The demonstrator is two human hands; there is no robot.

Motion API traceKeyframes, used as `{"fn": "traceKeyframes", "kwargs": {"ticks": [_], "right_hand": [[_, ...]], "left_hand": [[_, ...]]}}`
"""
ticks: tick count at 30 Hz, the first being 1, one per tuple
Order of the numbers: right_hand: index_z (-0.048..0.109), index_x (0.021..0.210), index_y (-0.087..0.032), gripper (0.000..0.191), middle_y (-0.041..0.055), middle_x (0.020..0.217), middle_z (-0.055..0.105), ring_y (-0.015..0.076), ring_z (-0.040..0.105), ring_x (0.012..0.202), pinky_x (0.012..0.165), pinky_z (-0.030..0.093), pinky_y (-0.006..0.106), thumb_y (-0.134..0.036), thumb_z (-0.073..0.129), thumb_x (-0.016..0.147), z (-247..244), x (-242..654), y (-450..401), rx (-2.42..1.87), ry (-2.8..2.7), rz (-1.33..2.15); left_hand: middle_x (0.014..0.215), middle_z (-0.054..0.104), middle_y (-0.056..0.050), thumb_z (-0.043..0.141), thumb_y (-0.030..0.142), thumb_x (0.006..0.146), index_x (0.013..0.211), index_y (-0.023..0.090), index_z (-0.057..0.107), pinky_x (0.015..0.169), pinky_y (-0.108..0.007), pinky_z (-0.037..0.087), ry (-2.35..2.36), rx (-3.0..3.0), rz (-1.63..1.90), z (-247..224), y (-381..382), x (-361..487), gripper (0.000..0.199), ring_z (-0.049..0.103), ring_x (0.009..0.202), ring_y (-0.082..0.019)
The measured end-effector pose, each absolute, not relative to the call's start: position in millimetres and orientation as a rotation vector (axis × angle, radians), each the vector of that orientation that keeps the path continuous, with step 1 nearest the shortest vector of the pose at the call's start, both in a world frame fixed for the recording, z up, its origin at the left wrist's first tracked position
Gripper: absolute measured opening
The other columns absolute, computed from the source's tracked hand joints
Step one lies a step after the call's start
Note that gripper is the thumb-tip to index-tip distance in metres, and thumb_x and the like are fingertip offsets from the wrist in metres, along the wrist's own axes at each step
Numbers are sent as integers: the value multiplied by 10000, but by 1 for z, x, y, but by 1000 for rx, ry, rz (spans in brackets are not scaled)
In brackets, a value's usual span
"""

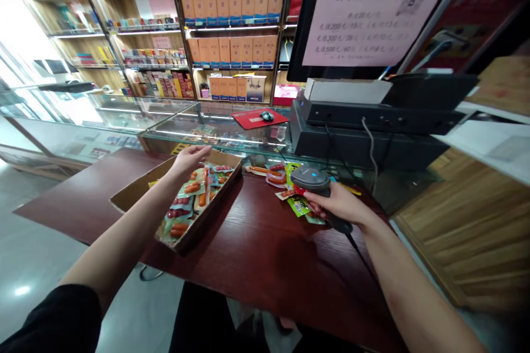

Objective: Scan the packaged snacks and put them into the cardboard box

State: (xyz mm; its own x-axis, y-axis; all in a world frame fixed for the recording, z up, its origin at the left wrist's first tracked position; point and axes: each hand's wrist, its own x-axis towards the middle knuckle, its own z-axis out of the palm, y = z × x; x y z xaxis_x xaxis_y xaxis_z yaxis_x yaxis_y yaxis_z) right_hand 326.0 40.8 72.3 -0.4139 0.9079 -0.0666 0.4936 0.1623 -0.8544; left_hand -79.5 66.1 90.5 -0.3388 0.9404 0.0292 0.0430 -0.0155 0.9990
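My right hand is wrapped round a grey barcode scanner, held over a small pile of packaged snacks on the dark red table. An open cardboard box stands at the left, with several clear packs of sausages inside. Above the far part of this box is my left hand, its fingers stretched out towards the right. Nothing shows in that hand; its palm side is partly hidden. Part of the box lies behind my left forearm.
The scanner's cable runs down the table at the right. Behind it are a glass counter, a red mat with a mouse, and a till with a pink paper sign. Stocked shelves line the back.
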Motion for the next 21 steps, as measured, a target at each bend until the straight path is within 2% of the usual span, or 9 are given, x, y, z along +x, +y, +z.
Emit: {"fn": "traceKeyframes", "kwargs": {"ticks": [7,10,13,16,21], "right_hand": [[579,682,-174,356,1,504,565,119,507,423,417,442,249,-505,670,775,78,339,17,-1383,-1837,1115],[603,757,-164,308,7,510,586,121,525,437,408,445,235,-456,696,760,77,343,1,-1475,-1749,1083],[610,855,-154,301,-7,501,584,115,521,414,392,438,224,-416,713,747,74,343,-17,-1575,-1632,1070],[607,902,-148,302,-12,502,585,114,534,413,396,438,214,-393,706,754,73,341,-34,-1619,-1586,1063],[605,977,-140,332,-26,506,581,105,540,422,409,438,201,-367,702,755,73,333,-48,-1618,-1616,1020]], "left_hand": [[685,650,-44,769,440,653,813,151,699,520,-224,443,1229,1574,937,49,91,63,337,569,592,-132],[672,657,-42,783,324,615,763,159,691,584,-251,448,1189,1884,774,19,97,107,240,584,610,-157],[683,656,-41,791,196,526,750,178,683,652,-265,452,1186,2095,767,-5,101,126,250,597,656,-186],[659,643,-33,743,98,513,707,190,673,689,-261,454,1200,2047,800,-14,106,129,225,605,671,-192],[481,547,17,780,107,511,560,185,651,609,-237,443,1290,1740,742,4,109,114,159,557,558,-150]]}}
